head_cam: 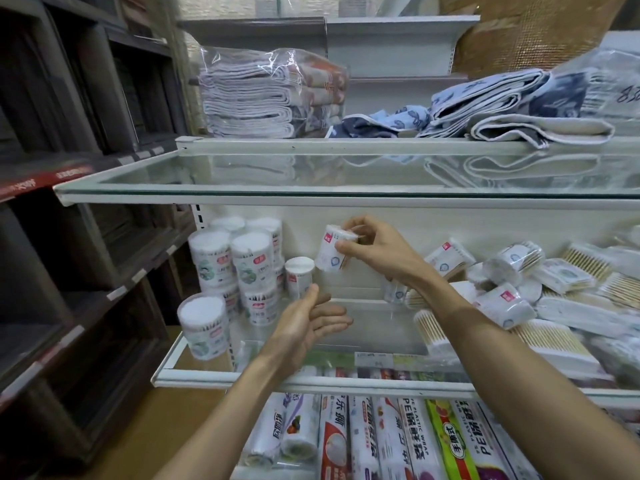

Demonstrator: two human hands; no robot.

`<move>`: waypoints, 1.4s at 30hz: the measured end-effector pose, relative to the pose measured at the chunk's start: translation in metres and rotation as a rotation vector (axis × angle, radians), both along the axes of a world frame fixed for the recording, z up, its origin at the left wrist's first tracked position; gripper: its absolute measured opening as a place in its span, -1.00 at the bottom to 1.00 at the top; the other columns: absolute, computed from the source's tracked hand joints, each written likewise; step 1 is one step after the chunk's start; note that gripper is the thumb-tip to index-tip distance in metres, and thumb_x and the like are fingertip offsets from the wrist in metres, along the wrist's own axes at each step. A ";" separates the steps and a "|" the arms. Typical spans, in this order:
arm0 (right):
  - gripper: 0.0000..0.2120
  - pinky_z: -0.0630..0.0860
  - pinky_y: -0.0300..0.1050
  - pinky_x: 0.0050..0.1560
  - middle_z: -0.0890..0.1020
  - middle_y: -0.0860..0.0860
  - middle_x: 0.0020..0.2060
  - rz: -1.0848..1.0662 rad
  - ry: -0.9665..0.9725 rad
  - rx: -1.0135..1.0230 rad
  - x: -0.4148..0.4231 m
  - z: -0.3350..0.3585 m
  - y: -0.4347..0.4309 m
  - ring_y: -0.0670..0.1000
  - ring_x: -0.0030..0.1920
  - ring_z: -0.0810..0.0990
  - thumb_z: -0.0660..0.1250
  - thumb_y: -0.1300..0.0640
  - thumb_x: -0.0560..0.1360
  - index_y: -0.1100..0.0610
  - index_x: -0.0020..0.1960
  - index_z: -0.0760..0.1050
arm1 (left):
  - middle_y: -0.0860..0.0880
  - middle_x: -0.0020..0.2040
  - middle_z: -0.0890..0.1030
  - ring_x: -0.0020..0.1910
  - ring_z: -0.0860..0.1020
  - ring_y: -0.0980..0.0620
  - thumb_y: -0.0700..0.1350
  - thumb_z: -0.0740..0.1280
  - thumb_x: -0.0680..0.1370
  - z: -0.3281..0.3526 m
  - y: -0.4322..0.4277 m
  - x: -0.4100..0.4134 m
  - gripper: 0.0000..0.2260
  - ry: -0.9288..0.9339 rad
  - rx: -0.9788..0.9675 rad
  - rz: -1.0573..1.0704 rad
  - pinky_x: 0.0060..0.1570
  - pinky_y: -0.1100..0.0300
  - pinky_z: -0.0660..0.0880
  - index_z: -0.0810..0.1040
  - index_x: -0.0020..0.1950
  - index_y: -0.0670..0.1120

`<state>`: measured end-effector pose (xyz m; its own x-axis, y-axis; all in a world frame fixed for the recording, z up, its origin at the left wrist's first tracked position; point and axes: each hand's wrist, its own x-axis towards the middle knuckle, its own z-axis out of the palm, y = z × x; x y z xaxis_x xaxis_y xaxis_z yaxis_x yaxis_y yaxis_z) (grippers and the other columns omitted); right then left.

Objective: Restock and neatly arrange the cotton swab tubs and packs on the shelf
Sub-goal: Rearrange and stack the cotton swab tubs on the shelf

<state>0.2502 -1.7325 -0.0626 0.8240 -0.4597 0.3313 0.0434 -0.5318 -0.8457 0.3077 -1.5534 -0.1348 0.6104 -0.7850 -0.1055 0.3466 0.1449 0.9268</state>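
My right hand [375, 251] is shut on a small cotton swab tub [330, 249], tilted in the air above the glass shelf [374, 379]. Just left of it another small tub [298, 277] stands upright on the shelf. My left hand [308, 320] hovers open, palm up, right below and beside that standing tub. Larger cotton swab tubs [235, 261] are stacked at the shelf's left end, one big tub [204, 327] at the front. A jumbled heap of swab tubs and packs [519, 292] fills the right side.
Folded towels [263, 95] in plastic and loose blue cloths [485, 102] lie on the upper glass shelf [311, 192]. Boxes of plastic wrap [398, 441] fill the shelf below. Dark wooden shelving [69, 168] stands at the left.
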 end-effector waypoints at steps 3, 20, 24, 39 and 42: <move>-0.70 0.61 -0.06 0.06 0.67 0.03 0.04 -0.009 -0.027 -0.150 0.025 0.003 0.011 -0.02 -0.07 0.66 0.48 0.13 0.47 0.06 0.18 0.54 | -0.34 0.09 0.65 -0.01 0.70 -0.22 0.02 0.12 0.69 -0.003 0.007 0.007 -0.55 -0.015 -0.006 0.036 0.01 0.07 0.65 0.37 0.37 -0.33; -0.68 0.60 0.07 0.05 0.58 0.09 0.05 -0.015 -0.013 -0.449 0.064 -0.009 0.029 0.06 -0.10 0.64 0.45 0.09 0.47 0.11 0.19 0.53 | -0.32 0.05 0.66 0.03 0.68 -0.23 -0.03 0.16 0.68 -0.009 0.016 0.016 -0.75 -0.139 -0.012 -0.050 0.05 0.08 0.64 0.48 0.19 -0.17; -0.68 0.58 0.03 0.12 0.53 0.03 0.07 -0.015 -0.004 -0.463 0.060 -0.008 0.028 0.08 -0.01 0.62 0.44 0.15 0.49 0.16 0.23 0.53 | -0.29 0.03 0.69 0.04 0.68 -0.22 0.00 0.18 0.66 -0.011 0.011 0.014 -0.72 -0.147 -0.018 -0.073 0.06 0.07 0.62 0.48 0.21 -0.17; -0.66 0.50 0.04 0.17 0.59 0.13 0.18 -0.379 0.295 -0.739 -0.001 0.001 -0.021 0.19 0.16 0.58 0.33 -0.07 0.54 0.08 0.23 0.53 | -0.31 0.10 0.61 0.05 0.67 -0.24 -0.08 0.21 0.67 -0.021 -0.002 0.015 -0.72 -0.154 -0.010 0.000 0.09 0.03 0.59 0.45 0.28 -0.24; -0.59 0.49 0.09 0.17 0.53 0.17 0.20 -0.466 0.641 -0.879 -0.020 -0.008 -0.031 0.27 0.14 0.58 0.32 -0.12 0.52 0.09 0.27 0.48 | -0.31 0.13 0.59 0.07 0.66 -0.23 -0.09 0.20 0.67 -0.022 -0.007 0.010 -0.73 -0.175 -0.001 0.000 0.10 0.06 0.60 0.45 0.28 -0.23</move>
<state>0.2303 -1.7639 -0.0705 0.7682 -0.5800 0.2712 -0.6072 -0.7942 0.0216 0.3182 -1.5600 -0.1566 0.6191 -0.7853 0.0035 0.1798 0.1460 0.9728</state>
